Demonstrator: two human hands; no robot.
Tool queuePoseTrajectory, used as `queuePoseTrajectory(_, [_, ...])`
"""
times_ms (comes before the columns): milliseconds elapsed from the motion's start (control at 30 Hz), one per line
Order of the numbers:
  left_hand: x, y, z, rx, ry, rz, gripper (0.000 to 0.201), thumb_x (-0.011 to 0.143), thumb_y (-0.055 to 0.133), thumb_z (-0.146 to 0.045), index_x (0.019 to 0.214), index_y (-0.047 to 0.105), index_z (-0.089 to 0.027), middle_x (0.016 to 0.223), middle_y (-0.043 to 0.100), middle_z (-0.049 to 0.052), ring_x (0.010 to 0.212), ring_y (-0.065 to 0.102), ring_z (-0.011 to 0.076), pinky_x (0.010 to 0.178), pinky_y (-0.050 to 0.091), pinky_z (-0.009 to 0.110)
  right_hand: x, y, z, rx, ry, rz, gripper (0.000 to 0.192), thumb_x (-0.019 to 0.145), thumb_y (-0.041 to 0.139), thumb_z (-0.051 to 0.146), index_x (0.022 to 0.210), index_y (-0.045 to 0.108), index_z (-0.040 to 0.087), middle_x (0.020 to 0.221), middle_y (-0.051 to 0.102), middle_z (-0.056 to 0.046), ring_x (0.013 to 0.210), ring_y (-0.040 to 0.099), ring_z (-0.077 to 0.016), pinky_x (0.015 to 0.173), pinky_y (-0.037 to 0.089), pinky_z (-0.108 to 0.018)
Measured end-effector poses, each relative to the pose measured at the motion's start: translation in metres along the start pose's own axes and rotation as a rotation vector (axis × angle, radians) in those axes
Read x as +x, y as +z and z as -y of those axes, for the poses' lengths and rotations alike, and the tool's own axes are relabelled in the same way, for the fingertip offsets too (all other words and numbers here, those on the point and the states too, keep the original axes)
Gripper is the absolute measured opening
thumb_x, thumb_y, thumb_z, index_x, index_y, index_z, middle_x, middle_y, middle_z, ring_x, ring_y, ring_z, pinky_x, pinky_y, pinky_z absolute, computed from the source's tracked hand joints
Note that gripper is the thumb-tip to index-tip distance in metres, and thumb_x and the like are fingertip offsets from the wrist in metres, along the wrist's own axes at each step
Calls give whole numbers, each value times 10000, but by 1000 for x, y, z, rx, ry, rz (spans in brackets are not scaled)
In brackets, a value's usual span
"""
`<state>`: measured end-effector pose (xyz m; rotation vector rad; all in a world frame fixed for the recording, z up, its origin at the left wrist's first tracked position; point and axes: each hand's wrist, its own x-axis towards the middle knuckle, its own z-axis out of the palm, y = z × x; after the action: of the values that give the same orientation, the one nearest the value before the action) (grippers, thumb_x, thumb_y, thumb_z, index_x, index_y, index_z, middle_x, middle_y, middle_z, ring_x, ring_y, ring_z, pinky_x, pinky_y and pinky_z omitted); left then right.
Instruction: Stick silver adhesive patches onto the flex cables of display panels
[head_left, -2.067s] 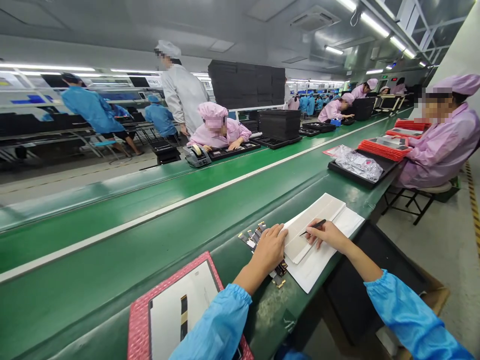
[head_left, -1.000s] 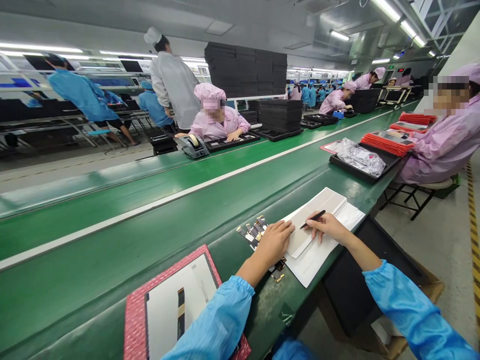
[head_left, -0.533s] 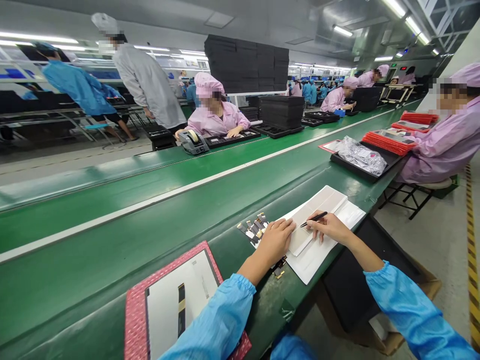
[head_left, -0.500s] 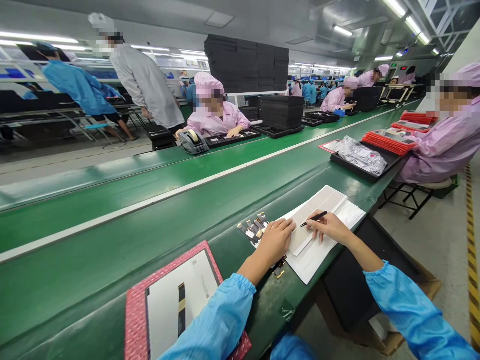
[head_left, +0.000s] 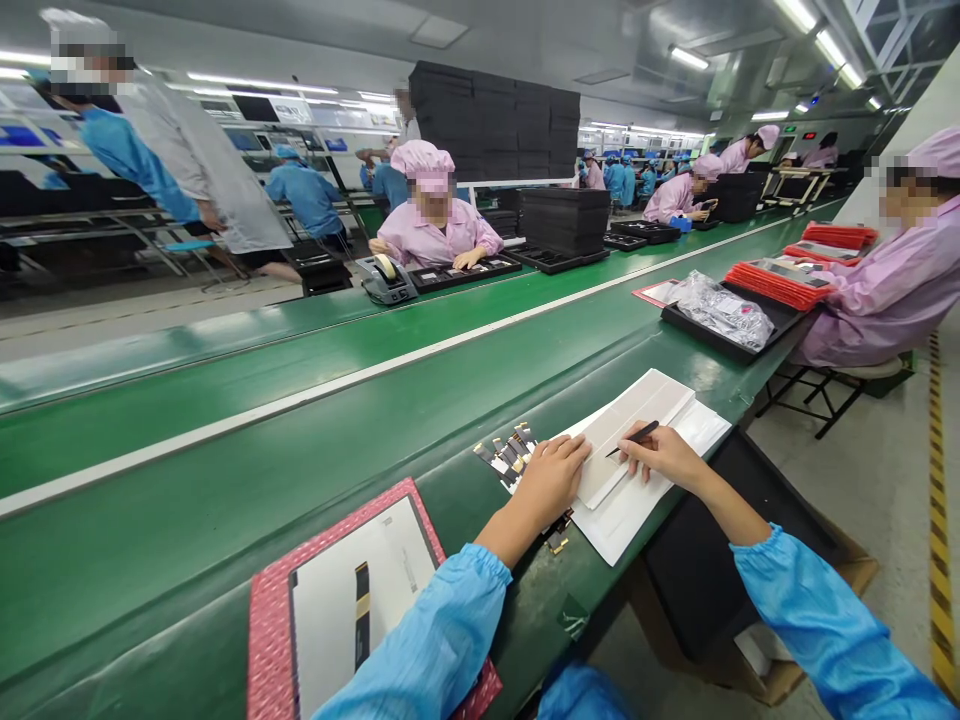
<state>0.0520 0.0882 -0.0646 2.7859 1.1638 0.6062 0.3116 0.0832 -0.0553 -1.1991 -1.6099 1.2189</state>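
Observation:
My right hand (head_left: 660,455) grips a pair of black tweezers (head_left: 640,435), their tip over a stack of pale sticker sheets (head_left: 634,412). The sheets lie on white paper (head_left: 616,538) at the bench's near edge. At the left end of the stack, my left hand (head_left: 553,475) lies flat with its fingers stretched out onto the sheets. Several black-and-gold flex cables (head_left: 510,455) fan out beyond that hand, and a few more (head_left: 556,540) show below it. Closer on the left, a white panel (head_left: 330,600) with one flex cable (head_left: 363,612) on it rests on pink padding (head_left: 268,640).
Across the green bench (head_left: 247,480), a person in pink works at a black tray (head_left: 469,273) beside a tape dispenser (head_left: 388,278). To the right, a black tray (head_left: 705,335) holds a clear plastic bag (head_left: 721,308) and red padded sheets (head_left: 780,284). Another person sits there.
The tweezers in my right hand have shifted slightly right over the sheets. My left hand stays about where it was. In the background, the person in a white coat has moved left.

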Motion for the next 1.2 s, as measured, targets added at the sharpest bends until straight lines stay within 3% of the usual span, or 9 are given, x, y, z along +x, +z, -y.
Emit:
queuePoseTrajectory(133, [0, 2, 1, 3, 6, 2, 405, 986, 451, -258, 1382, 482, -338, 1447, 550, -27, 1328, 530, 230, 1025, 505, 480, -1, -3, 5, 19, 30, 39, 56, 851, 708, 402, 818, 713, 357, 720, 788, 67, 524, 716, -165, 351, 524, -256])
queuePoseTrajectory(267, [-1, 5, 3, -7, 15, -53, 415, 970, 464, -252, 1361, 506, -386, 1421, 574, -1, 1308, 553, 198, 997, 521, 440, 0, -8, 10, 22, 48, 87, 192, 862, 694, 380, 681, 724, 325, 602, 751, 64, 420, 646, -146, 343, 483, -277])
queuePoseTrajectory(367, [-1, 6, 5, -29, 38, -95, 438, 940, 485, -223, 1346, 529, -381, 1392, 599, 21, 1278, 579, 200, 962, 537, 441, 0, -11, 16, -2, 73, 130, 186, 855, 699, 372, 677, 724, 325, 550, 715, 75, 382, 618, -133, 347, 472, -280])
queuePoseTrajectory(533, [3, -1, 7, -34, 29, 1, 490, 900, 501, -172, 1356, 534, -346, 1411, 588, -8, 1257, 577, 236, 949, 543, 453, -4, -10, 27, -158, 90, 144, 149, 844, 698, 425, 728, 714, 333, 561, 672, 76, 409, 607, -131, 343, 464, -262])
queuePoseTrajectory(767, [5, -12, 12, -83, 16, 55, 436, 940, 483, -213, 1344, 538, -368, 1412, 588, -10, 1208, 605, 198, 925, 558, 414, -33, 5, 41, -482, -181, -8, 67, 868, 679, 417, 902, 734, 399, 712, 723, 46, 525, 654, -202, 533, 523, -377])
queuePoseTrajectory(967, [8, -12, 19, -258, -27, 94, 364, 973, 462, -248, 1293, 577, -379, 1403, 592, -45, 1213, 604, 172, 1012, 520, 385, -79, 12, 80, -609, -478, -87, 290, 910, 622, 346, 1118, 673, 542, 727, 752, 32, 562, 683, -308, 526, 471, -452])
queuePoseTrajectory(1100, [7, -19, 18, -371, -78, 47, 341, 956, 481, -291, 1273, 600, -326, 1400, 597, -40, 1263, 575, 191, 1068, 482, 405, -98, 20, 113, -612, -608, -221, 242, 861, 698, 300, 1028, 714, 474, 673, 757, 46, 506, 683, -246, 484, 512, -398])
queuePoseTrajectory(1200, [-4, -44, 9, -422, -175, -73, 369, 991, 394, -367, 1315, 563, -314, 1398, 595, -8, 1285, 564, 179, 1072, 456, 353, -100, 32, 126, -607, -665, -243, 121, 842, 717, 274, 928, 734, 358, 639, 747, 63, 475, 684, -164, 473, 515, -308])
